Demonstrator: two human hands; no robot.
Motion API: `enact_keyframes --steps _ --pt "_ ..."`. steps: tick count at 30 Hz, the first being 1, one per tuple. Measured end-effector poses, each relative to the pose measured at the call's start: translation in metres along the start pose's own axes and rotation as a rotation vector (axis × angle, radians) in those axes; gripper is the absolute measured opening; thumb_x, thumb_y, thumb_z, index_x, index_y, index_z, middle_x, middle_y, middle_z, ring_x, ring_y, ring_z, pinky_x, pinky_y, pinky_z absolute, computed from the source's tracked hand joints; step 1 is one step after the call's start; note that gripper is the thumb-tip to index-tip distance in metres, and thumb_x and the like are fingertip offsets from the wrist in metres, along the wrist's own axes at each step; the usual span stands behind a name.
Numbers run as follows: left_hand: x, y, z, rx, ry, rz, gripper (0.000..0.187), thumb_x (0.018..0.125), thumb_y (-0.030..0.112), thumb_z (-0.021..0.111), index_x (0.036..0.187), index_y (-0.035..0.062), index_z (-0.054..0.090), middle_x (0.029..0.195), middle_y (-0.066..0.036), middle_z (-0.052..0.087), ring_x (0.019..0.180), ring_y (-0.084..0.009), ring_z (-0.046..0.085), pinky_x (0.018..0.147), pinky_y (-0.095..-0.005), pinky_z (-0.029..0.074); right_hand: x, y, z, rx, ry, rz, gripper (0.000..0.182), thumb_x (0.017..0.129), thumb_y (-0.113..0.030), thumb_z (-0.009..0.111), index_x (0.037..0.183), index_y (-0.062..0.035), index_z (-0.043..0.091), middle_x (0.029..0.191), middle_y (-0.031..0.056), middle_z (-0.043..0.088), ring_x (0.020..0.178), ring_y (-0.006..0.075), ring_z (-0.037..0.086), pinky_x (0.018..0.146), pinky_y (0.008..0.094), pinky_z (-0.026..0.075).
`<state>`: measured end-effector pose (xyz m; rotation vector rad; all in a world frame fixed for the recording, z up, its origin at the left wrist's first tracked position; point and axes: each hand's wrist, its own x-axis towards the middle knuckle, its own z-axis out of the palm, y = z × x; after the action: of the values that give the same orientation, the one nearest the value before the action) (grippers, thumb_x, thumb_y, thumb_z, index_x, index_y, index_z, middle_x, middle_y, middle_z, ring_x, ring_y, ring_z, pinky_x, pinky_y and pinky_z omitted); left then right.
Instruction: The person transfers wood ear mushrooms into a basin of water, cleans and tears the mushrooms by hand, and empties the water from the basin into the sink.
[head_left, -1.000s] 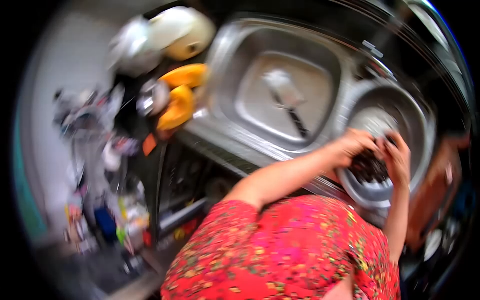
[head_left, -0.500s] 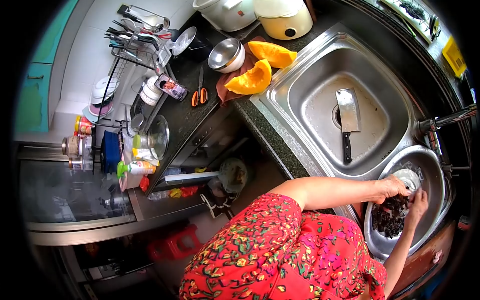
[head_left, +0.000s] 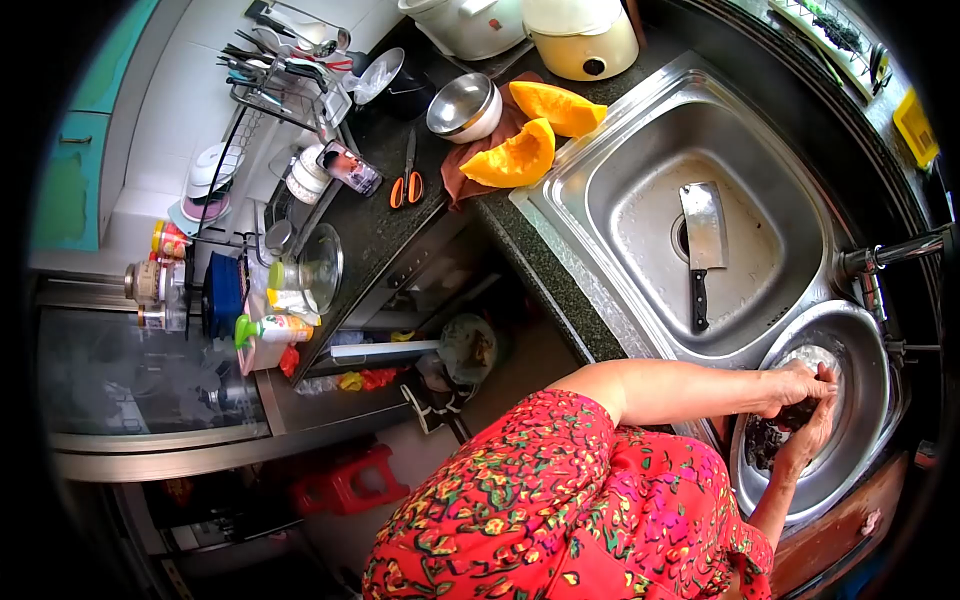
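Inside the oval metal basin (head_left: 860, 400) at the lower right, both hands meet over dark, wet, frilly pieces (head_left: 765, 440) that look like wood ear mushroom. My left hand (head_left: 795, 388) comes in from the left, fingers curled over a clump of them. From below, my right hand (head_left: 812, 435) presses against the same clump, its fingertips against the left hand. Part of the clump is hidden between the palms. A whitish round patch (head_left: 812, 358), perhaps a dish or water, shows just beyond the hands.
A cleaver (head_left: 705, 250) lies in the steel sink (head_left: 620, 235) beside the basin. The faucet (head_left: 895, 248) reaches in from the right. Pumpkin wedges (head_left: 515, 155), metal bowls (head_left: 465, 108) and orange-handled scissors (head_left: 407, 180) are on the counter. A wooden board (head_left: 840, 535) sits below the basin.
My hands have come together around the dark pieces, where before they were apart near a pale round thing. The view has shifted slightly.
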<state>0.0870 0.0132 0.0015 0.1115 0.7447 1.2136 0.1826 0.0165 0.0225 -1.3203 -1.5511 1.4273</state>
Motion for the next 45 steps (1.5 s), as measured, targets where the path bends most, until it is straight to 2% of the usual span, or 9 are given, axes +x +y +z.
enact_keyframes --steps 9,15,18,20,23,25,37,43,45 --pt "0.012 -0.003 0.004 0.058 0.046 0.042 0.020 0.064 0.005 0.066 0.080 -0.0024 0.058 0.074 -0.008 0.056 0.068 -0.0180 0.054 0.059 -0.0315 0.043 0.010 0.021 -0.007 -0.298 0.114 -0.296 0.077 0.084 -0.060 0.027 0.135 -0.0027 0.020 0.136 0.0142 0.029 0.126 0.0243 0.026 0.102 0.0328 0.018" --pt "0.015 -0.008 -0.005 0.182 0.155 0.036 0.016 0.054 -0.001 0.062 0.069 0.0010 0.058 0.065 -0.007 0.055 0.061 -0.0167 0.052 0.055 -0.0302 0.041 0.004 0.030 -0.059 -0.103 -0.088 0.048 0.070 0.084 -0.060 0.031 0.133 -0.0104 0.030 0.132 0.0101 0.037 0.123 0.0233 0.032 0.096 0.0441 0.025" --pt "0.013 -0.009 -0.008 0.057 0.121 0.042 0.013 0.052 -0.001 0.062 0.062 0.0029 0.055 0.058 -0.005 0.051 0.054 -0.0141 0.047 0.048 -0.0286 0.034 0.008 0.059 -0.106 -0.376 -0.088 0.275 0.059 0.086 -0.050 0.036 0.128 -0.0072 0.037 0.125 0.0131 0.044 0.112 0.0275 0.044 0.085 0.0413 0.037" --pt "0.011 -0.006 -0.008 0.068 0.120 0.055 0.013 0.052 -0.001 0.062 0.063 0.0030 0.056 0.058 -0.005 0.051 0.055 -0.0147 0.048 0.048 -0.0290 0.035 -0.001 0.053 -0.104 -1.408 -0.039 0.254 0.055 0.085 -0.043 0.042 0.122 -0.0019 0.040 0.115 0.0200 0.048 0.101 0.0360 0.049 0.080 0.0436 0.040" --pt "0.003 -0.004 -0.004 0.057 0.120 0.049 0.013 0.053 -0.001 0.062 0.064 0.0029 0.056 0.060 -0.006 0.052 0.058 -0.0160 0.049 0.050 -0.0296 0.038 0.000 0.095 -0.107 -1.252 -0.209 0.206 0.048 0.084 -0.031 0.049 0.116 0.0030 0.042 0.109 0.0257 0.048 0.099 0.0415 0.046 0.082 0.0449 0.038" --pt "0.002 -0.004 -0.003 0.037 0.122 0.037 0.014 0.053 0.000 0.062 0.065 0.0027 0.057 0.061 -0.007 0.052 0.059 -0.0167 0.050 0.051 -0.0299 0.039 -0.008 0.126 -0.090 -1.216 -0.189 -0.305 0.033 0.070 -0.001 0.057 0.102 0.0007 0.048 0.091 0.0222 0.054 0.085 0.0412 0.051 0.076 0.0459 0.039" --pt "0.000 -0.002 -0.009 0.116 0.000 0.023 0.028 0.054 0.003 0.063 0.081 0.0005 0.059 0.073 -0.009 0.056 0.070 -0.0185 0.052 0.059 -0.0312 0.042 0.041 0.138 -0.100 -0.541 -0.249 -0.184 0.018 0.082 -0.013 0.047 0.088 0.0036 0.054 0.063 0.0101 0.055 0.061 0.0164 0.050 0.057 0.0345 0.039" --pt "-0.006 0.001 -0.006 0.154 0.050 0.004 0.023 0.056 0.007 0.069 0.076 0.0007 0.060 0.068 -0.007 0.056 0.066 -0.0168 0.052 0.059 -0.0311 0.041 0.067 0.118 -0.113 -0.796 0.023 -0.017 0.024 0.083 -0.015 0.049 0.101 0.0013 0.052 0.087 0.0152 0.056 0.086 0.0207 0.054 0.076 0.0303 0.041" --pt "-0.006 -0.001 -0.005 0.113 0.020 -0.019 0.022 0.056 0.008 0.070 0.075 0.0009 0.060 0.067 -0.007 0.056 0.066 -0.0163 0.051 0.059 -0.0306 0.041 0.059 0.144 -0.102 -0.761 -0.114 -0.466 0.026 0.083 -0.016 0.050 0.102 0.0008 0.052 0.092 0.0152 0.056 0.088 0.0253 0.054 0.079 0.0319 0.041"
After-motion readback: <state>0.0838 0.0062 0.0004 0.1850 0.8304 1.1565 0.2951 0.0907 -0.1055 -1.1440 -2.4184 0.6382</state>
